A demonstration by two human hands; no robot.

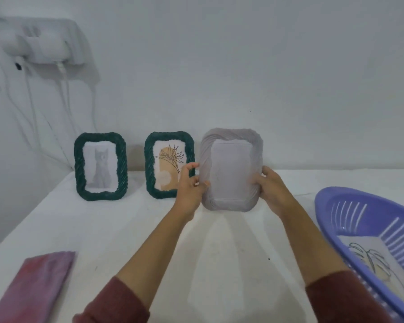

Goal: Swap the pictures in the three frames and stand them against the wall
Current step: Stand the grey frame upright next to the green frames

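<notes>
Two dark green frames lean upright against the wall: the left frame [100, 166] shows a grey cat, the middle frame [169, 165] a line-drawn plant on beige. To their right I hold a pale grey frame [231, 170] upright just above the table, with its picture area looking blank. My left hand [191, 183] pinches its left edge and overlaps the middle frame's lower right corner. My right hand [269, 187] grips its right edge. A loose leaf picture [369, 259] lies in the purple basket.
The purple slotted basket [336, 201] sits at the right edge of the white table [126, 229]. A folded red-purple cloth [33, 285] lies at the front left. A wall socket block [44, 45] with hanging white cables is at the upper left.
</notes>
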